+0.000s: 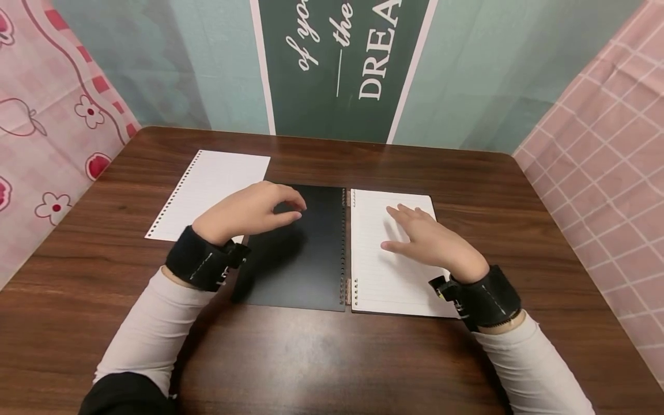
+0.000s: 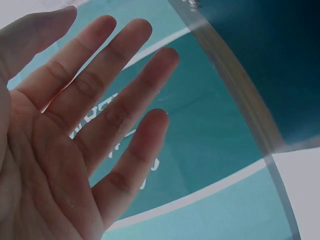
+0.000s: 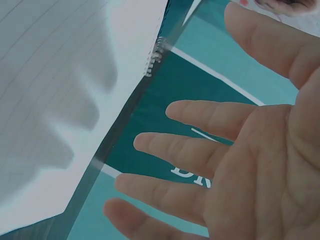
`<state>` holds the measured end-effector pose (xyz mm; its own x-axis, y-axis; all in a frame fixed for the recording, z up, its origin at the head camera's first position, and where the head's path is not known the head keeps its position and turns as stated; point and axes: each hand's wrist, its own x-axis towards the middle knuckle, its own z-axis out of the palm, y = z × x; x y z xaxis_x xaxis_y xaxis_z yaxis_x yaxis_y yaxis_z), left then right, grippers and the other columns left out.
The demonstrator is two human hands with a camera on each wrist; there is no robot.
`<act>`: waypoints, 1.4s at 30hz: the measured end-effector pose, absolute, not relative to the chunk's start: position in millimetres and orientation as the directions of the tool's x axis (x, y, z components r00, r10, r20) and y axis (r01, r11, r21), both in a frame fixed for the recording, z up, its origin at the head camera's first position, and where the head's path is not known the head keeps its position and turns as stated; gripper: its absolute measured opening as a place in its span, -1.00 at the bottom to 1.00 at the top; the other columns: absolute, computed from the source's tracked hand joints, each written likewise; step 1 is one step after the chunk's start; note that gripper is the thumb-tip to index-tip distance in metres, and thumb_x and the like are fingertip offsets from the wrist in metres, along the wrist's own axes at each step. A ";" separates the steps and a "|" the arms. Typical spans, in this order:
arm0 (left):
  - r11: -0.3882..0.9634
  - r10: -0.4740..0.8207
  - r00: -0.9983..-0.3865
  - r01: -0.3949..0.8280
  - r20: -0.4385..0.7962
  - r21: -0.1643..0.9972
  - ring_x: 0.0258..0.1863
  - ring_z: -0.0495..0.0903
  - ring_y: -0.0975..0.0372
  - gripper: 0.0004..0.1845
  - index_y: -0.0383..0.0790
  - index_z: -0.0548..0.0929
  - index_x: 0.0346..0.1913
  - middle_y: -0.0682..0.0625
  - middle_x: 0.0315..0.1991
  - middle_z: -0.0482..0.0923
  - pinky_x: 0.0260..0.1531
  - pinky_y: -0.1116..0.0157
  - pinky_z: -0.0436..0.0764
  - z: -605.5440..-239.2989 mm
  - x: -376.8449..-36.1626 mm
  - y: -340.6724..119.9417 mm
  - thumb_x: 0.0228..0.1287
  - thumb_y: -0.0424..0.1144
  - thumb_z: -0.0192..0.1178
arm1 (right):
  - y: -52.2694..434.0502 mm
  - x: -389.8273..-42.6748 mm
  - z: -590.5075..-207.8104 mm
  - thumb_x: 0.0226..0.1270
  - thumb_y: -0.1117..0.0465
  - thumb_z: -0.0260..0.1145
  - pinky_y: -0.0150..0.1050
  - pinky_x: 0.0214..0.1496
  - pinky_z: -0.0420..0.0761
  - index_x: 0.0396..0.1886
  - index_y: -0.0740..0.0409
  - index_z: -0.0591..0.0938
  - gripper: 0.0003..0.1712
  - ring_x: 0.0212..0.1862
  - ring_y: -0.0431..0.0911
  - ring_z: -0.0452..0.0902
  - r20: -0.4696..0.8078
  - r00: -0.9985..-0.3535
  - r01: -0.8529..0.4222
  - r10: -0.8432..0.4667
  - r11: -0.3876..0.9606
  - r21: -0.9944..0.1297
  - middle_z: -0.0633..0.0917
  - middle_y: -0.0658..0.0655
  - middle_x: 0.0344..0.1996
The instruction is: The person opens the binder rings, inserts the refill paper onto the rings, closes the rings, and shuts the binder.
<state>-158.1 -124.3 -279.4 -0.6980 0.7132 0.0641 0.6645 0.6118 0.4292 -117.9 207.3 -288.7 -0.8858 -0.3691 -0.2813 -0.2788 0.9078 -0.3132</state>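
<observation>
A ring-bound notebook lies opened flat on the table, its black cover (image 1: 316,253) to the left and a stack of lined white pages (image 1: 384,271) to the right. Above the cover hovers my left hand (image 1: 251,210), fingers loosely bent and holding nothing. Over the pages my right hand (image 1: 430,239) is spread, casting a shadow on the paper; it looks apart from the sheet. Both wrist views show bare palms with nothing in them. Left of the cover lies a loose punched sheet (image 1: 223,173), partly hidden behind the left hand.
The dark wooden table (image 1: 321,357) carries the notebook and sheet. A teal cloth with a lettered green panel (image 1: 332,75) hangs along the back edge. Patterned pink cloths, one at the left (image 1: 57,121) and one at the right (image 1: 612,144), flank the table.
</observation>
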 end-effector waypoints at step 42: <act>0.717 0.581 -0.813 0.540 0.050 0.441 -0.08 0.69 0.06 -0.79 -0.29 0.72 -0.04 -0.08 -0.15 0.75 0.03 -0.02 0.56 -300.6 -174.5 -197.2 0.38 -0.33 0.17 | 145.0 -131.9 -296.3 0.42 -0.02 0.25 0.07 0.46 0.31 0.46 0.29 0.31 -0.24 0.45 0.17 0.32 -0.164 -0.882 -0.357 -0.442 0.853 -0.380 0.42 0.27 0.41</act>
